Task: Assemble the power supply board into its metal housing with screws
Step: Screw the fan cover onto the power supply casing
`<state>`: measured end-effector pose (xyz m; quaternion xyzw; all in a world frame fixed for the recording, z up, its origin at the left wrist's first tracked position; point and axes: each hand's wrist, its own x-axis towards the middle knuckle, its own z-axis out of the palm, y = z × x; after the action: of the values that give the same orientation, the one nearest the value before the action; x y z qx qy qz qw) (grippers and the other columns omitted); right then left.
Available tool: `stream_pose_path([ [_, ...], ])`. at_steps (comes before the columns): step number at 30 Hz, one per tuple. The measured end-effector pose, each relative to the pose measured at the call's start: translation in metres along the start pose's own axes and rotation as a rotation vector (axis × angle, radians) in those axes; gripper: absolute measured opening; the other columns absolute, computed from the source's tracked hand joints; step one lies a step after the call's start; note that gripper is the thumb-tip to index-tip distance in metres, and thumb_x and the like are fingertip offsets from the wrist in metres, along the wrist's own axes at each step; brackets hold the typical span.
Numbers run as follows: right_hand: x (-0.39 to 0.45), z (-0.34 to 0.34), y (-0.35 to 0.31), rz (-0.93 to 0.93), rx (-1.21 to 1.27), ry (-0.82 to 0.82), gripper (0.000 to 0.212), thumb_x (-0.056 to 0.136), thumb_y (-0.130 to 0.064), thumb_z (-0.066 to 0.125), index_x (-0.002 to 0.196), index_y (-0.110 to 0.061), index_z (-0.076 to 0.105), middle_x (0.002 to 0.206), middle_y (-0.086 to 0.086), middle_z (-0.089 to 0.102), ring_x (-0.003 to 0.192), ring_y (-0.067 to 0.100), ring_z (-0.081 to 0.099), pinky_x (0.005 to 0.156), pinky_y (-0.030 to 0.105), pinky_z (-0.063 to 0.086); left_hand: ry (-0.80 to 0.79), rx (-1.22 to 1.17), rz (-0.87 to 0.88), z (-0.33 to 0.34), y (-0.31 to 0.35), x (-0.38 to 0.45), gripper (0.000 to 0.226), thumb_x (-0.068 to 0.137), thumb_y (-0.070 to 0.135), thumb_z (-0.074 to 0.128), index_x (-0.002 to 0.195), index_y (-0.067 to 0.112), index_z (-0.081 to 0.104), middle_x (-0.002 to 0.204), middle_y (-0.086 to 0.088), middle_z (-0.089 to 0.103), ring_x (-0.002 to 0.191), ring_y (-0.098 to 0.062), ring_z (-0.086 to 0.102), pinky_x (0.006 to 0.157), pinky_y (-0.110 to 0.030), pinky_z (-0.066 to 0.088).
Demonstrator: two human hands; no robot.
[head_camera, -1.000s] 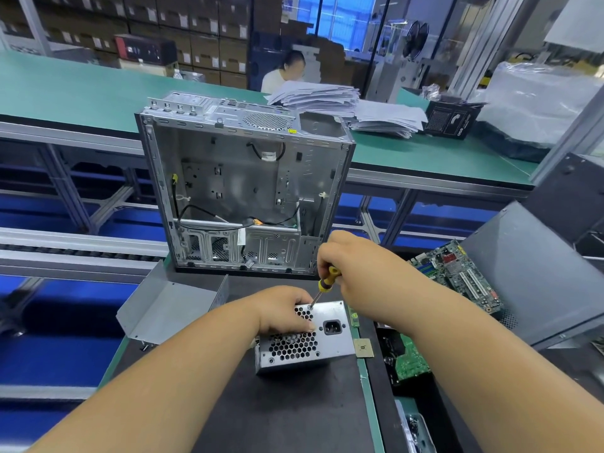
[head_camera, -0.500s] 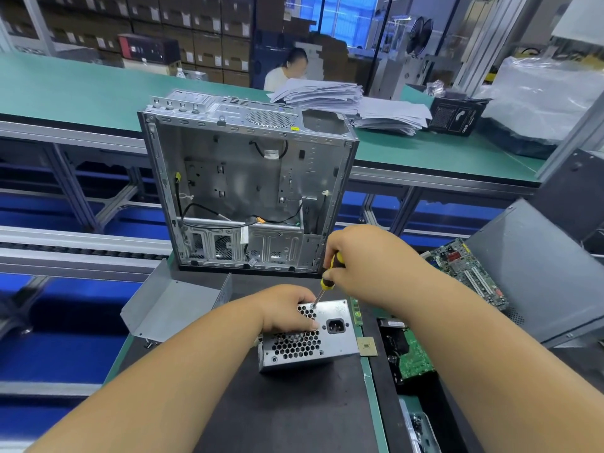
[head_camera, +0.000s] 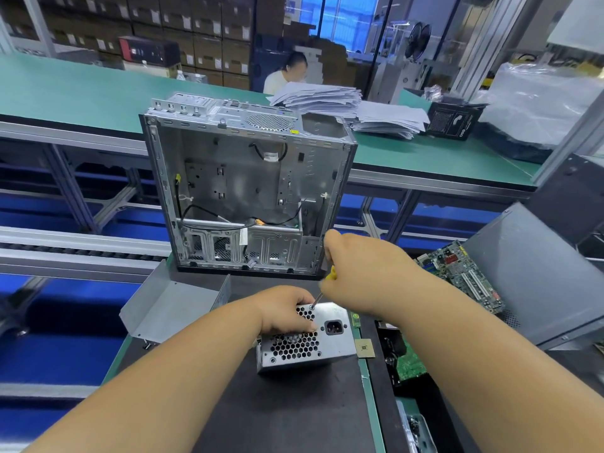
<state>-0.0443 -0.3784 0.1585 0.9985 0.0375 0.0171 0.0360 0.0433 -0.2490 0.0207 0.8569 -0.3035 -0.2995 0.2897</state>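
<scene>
A silver power supply housing (head_camera: 330, 344) with a honeycomb grille and a black mains socket lies on the black mat. My left hand (head_camera: 287, 310) grips its upper left part and covers some of the grille. My right hand (head_camera: 356, 273) holds a yellow-handled screwdriver (head_camera: 328, 279). The screwdriver's tip sits at a screw on the housing's top edge, just right of my left hand's fingers. Most of the handle is hidden inside my right fist.
An open, upright computer case (head_camera: 248, 191) stands right behind. A bent grey metal cover (head_camera: 170, 308) lies at the left. A small chip (head_camera: 365, 348), circuit boards (head_camera: 464, 276) and a grey case panel (head_camera: 539, 282) are at the right. Paper stacks (head_camera: 353, 109) lie on the far green bench.
My right hand has turned slightly on the screwdriver, with the tip kept at the same screw. My left hand stays on the housing.
</scene>
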Motion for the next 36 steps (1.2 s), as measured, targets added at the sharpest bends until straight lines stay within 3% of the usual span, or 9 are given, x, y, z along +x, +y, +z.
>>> stream_pose_path([
  [3, 0.000, -0.002, 0.002, -0.048, 0.002, -0.032, 0.017, 0.092, -0.028, 0.059, 0.090, -0.022, 0.043, 0.083, -0.004, 0.049, 0.076, 0.020, 0.051, 0.056, 0.032, 0.036, 0.004, 0.010, 0.011, -0.001, -0.001, 0.001, 0.026, 0.083, 0.037, 0.073, 0.106, 0.028, 0.064, 0.109, 0.001, 0.069, 0.103, -0.021, 0.066, 0.095, -0.040, 0.051],
  [6, 0.007, 0.001, 0.000, 0.032, -0.076, -0.027, 0.039, 0.093, -0.039, 0.060, 0.070, -0.022, 0.034, 0.070, -0.005, 0.041, 0.060, 0.015, 0.041, 0.047, 0.029, 0.025, 0.003, 0.015, 0.002, -0.001, -0.002, 0.001, 0.032, 0.083, 0.039, 0.073, 0.111, 0.027, 0.064, 0.110, 0.004, 0.068, 0.102, -0.020, 0.066, 0.096, -0.041, 0.050],
  [12, 0.014, 0.010, -0.008, 0.275, -0.208, 0.089, 0.055, 0.100, -0.056, 0.035, 0.062, -0.016, 0.040, 0.059, -0.002, 0.041, 0.047, 0.016, 0.035, 0.044, 0.022, 0.022, 0.010, -0.014, -0.007, 0.004, -0.004, 0.000, 0.022, 0.081, 0.039, 0.074, 0.100, 0.034, 0.065, 0.102, 0.007, 0.071, 0.097, -0.017, 0.068, 0.092, -0.039, 0.053],
  [17, 0.005, 0.009, -0.003, 0.062, 0.088, 0.103, 0.025, 0.098, -0.043, 0.045, 0.091, -0.019, 0.041, 0.080, -0.003, 0.050, 0.068, 0.021, 0.050, 0.048, 0.030, 0.026, 0.005, -0.019, -0.008, 0.002, -0.002, -0.002, 0.034, 0.081, 0.039, 0.074, 0.113, 0.030, 0.064, 0.108, 0.007, 0.071, 0.101, -0.018, 0.068, 0.095, -0.039, 0.052],
  [20, 0.000, 0.002, 0.000, -0.053, 0.148, 0.032, 0.015, 0.095, -0.034, 0.055, 0.092, -0.023, 0.045, 0.090, -0.004, 0.052, 0.078, 0.018, 0.050, 0.053, 0.029, 0.030, 0.016, 0.001, 0.001, 0.001, -0.003, -0.002, 0.034, 0.082, 0.040, 0.074, 0.112, 0.029, 0.064, 0.110, 0.004, 0.070, 0.102, -0.020, 0.067, 0.094, -0.040, 0.052],
  [23, 0.003, 0.002, -0.001, 0.030, 0.003, 0.033, 0.034, 0.095, -0.047, 0.055, 0.078, -0.021, 0.042, 0.073, -0.005, 0.044, 0.066, 0.018, 0.044, 0.052, 0.032, 0.027, 0.015, 0.017, 0.013, 0.001, -0.004, 0.000, 0.027, 0.082, 0.040, 0.073, 0.104, 0.030, 0.063, 0.107, 0.003, 0.068, 0.101, -0.021, 0.065, 0.093, -0.040, 0.052],
  [29, 0.007, 0.015, -0.008, 0.210, -0.199, 0.148, 0.057, 0.100, -0.059, 0.024, 0.063, -0.020, 0.039, 0.060, -0.003, 0.043, 0.049, 0.015, 0.036, 0.046, 0.024, 0.021, 0.024, 0.013, 0.004, -0.001, -0.005, 0.002, 0.020, 0.082, 0.044, 0.073, 0.097, 0.038, 0.061, 0.101, 0.012, 0.065, 0.098, -0.015, 0.063, 0.093, -0.034, 0.051],
  [33, 0.002, 0.009, -0.001, 0.026, 0.157, 0.052, 0.023, 0.097, -0.042, 0.045, 0.086, -0.022, 0.040, 0.080, -0.006, 0.049, 0.068, 0.017, 0.048, 0.051, 0.031, 0.029, 0.007, 0.010, 0.010, -0.005, -0.003, 0.003, 0.025, 0.083, 0.041, 0.073, 0.103, 0.031, 0.064, 0.110, 0.003, 0.069, 0.102, -0.018, 0.064, 0.094, -0.038, 0.051],
  [36, 0.001, 0.004, 0.003, -0.073, 0.151, 0.043, 0.016, 0.095, -0.032, 0.058, 0.092, -0.023, 0.044, 0.089, -0.005, 0.051, 0.078, 0.019, 0.050, 0.057, 0.031, 0.032, -0.001, -0.008, 0.020, -0.006, -0.003, 0.004, 0.018, 0.084, 0.036, 0.073, 0.096, 0.028, 0.064, 0.105, -0.003, 0.070, 0.099, -0.024, 0.067, 0.092, -0.043, 0.053],
])
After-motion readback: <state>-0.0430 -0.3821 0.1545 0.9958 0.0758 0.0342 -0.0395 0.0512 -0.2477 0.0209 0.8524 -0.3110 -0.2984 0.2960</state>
